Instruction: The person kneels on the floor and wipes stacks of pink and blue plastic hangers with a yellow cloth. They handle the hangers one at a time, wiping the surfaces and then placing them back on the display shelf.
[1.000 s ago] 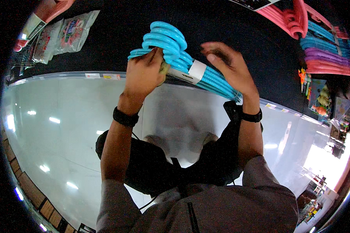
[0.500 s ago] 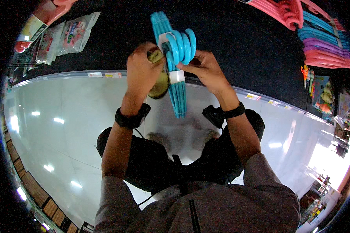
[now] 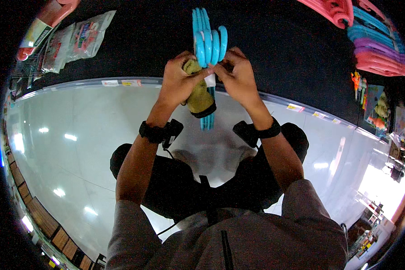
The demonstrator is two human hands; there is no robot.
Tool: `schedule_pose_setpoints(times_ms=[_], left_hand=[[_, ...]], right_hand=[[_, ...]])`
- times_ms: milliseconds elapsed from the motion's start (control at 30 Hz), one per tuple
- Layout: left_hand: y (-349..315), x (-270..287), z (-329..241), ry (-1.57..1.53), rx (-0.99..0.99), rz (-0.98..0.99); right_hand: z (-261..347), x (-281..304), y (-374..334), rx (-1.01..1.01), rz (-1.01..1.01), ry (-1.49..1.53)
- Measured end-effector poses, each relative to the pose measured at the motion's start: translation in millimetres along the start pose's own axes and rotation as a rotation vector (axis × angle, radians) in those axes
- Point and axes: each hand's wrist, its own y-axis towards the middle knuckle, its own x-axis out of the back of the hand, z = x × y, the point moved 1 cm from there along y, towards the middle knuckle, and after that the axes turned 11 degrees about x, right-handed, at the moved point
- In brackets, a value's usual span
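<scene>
Your left hand (image 3: 177, 81) is closed around a yellow-green cloth (image 3: 199, 98) with a dark edge; its thumb reaches across to the bundle of blue hangers (image 3: 215, 44). Your right hand (image 3: 242, 81) is partly closed at the bundle's right side, thumb and bent fingers pinching it just below the hooks. The far fingertips are hidden, so their exact contact cannot be told.

Position of the bundle: held between your two hands, over the front edge of the dark shelf (image 3: 144, 54), long axis running away from you. The rounded hooks face up, side by side. A white band (image 3: 210, 80) wraps the bundle beside your thumbs. The cloth hangs from your left hand and covers part of the near end.

Surroundings: clear packets (image 3: 85, 38) at left; a stack of blue, purple and pink hangers (image 3: 378, 49) at right. You wear a black strap (image 3: 270, 129) on each wrist.
</scene>
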Motion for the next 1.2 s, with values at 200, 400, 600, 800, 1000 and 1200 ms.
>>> schedule_pose_setpoints(times_ms=[200,400,600,800,1000,1200], left_hand=[[-2,0,14,0.188,-0.096,-0.116],[-4,2,-1,0.085,-0.156,-0.191],[-1,8,16,0.18,-0.225,-0.057],[-10,-4,12,0.394,-0.332,0.067],[-10,9,12,0.412,-0.234,0.199],[-10,4,17,0.24,-0.148,0.157]], right_hand=[[13,-14,-9,0.194,-0.076,-0.269],[-1,7,-4,0.136,-0.089,0.048],[1,10,-7,-0.379,0.131,0.622],[-7,4,-19,-0.715,0.053,1.062],[1,-5,-21,-0.685,0.015,0.98],[3,-10,-19,-0.638,-0.035,0.891]])
